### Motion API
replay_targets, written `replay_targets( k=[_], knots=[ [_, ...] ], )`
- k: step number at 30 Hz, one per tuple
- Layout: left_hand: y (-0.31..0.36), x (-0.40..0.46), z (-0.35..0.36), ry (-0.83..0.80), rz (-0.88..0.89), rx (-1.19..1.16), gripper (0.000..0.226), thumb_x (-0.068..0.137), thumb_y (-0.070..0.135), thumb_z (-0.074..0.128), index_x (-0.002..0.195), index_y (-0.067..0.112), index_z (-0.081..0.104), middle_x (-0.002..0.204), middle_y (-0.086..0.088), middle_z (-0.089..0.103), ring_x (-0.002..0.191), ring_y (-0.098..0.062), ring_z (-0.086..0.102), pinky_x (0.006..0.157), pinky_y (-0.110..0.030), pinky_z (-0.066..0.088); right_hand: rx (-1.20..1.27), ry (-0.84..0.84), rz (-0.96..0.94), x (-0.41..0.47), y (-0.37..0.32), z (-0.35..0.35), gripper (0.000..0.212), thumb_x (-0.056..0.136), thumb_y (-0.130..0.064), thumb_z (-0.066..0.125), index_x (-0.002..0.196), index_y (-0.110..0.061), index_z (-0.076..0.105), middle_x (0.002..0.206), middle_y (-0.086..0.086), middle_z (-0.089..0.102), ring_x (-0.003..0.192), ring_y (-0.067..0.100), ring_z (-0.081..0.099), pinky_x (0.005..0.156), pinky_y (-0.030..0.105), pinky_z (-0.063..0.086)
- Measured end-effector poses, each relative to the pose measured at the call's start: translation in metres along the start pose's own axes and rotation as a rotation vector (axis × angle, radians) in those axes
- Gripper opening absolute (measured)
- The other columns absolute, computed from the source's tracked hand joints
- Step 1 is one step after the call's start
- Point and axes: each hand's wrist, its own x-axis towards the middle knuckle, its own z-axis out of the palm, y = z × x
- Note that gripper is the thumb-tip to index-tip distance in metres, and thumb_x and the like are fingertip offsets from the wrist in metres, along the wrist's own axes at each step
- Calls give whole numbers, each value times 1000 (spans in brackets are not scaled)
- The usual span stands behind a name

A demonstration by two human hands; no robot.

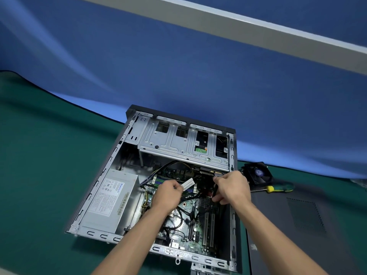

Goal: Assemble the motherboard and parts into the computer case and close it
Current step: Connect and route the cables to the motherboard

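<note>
hidden: motherboard centre under forearms | cut off: side panel at bottom edge

Repair bench: green mat, screwdriver.

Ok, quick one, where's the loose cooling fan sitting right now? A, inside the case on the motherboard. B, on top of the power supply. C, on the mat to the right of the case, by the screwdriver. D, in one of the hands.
C: the cooling fan lies on the green mat just outside the right wall of the case, next to the yellow-handled screwdriver.
</note>
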Motion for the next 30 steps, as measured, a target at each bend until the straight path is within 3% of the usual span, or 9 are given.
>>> replay_targets(
  k=[6, 19, 24, 27, 30],
  knots=[
    [1, 0, -1, 4, 0, 14, 19, 95, 25, 50, 81, 23, 61, 70, -1, 65, 59, -19, 52, 64, -28, 47, -14, -14, 45, 2, -4, 1, 28, 96, -24, 56, 78, -5, 65, 52, 7, 67, 59, 25, 71, 67, 41, 60],
    [3, -1, 0, 2, 1, 38, 19, 96, 26, 49, 80, 25, 60, 68, 1, 63, 55, -16, 48, 59, -25, 41, -9, 56, 57, 6, 0, 8, 33, 96, -28, 55, 73, -8, 68, 52, 4, 67, 54, 17, 69, 66, 35, 59],
    [3, -4, 0, -3, 15, 47, 18, 96, 26, 49, 83, 25, 61, 65, 0, 60, 55, -20, 49, 65, -35, 53, 29, 85, 41, 10, 3, 12, 27, 96, -27, 57, 79, -10, 68, 49, 4, 66, 46, 12, 65, 62, 32, 58],
    [4, -8, 2, 2, 39, 139, 17, 95, 29, 48, 92, 26, 65, 59, 5, 59, 52, -19, 54, 67, -31, 53, 25, 90, 24, 12, 6, 14, 28, 95, -27, 58, 76, -10, 68, 46, 2, 64, 44, 11, 62, 65, 32, 58],
    [9, -12, 4, 114, 49, 313, 22, 95, 30, 48, 95, 23, 69, 75, 7, 65, 61, -12, 61, 65, -25, 50, 105, 31, 20, 14, 8, 10, 26, 95, -25, 59, 78, -6, 67, 50, 6, 66, 51, 20, 66, 61, 33, 57]
  ],
)
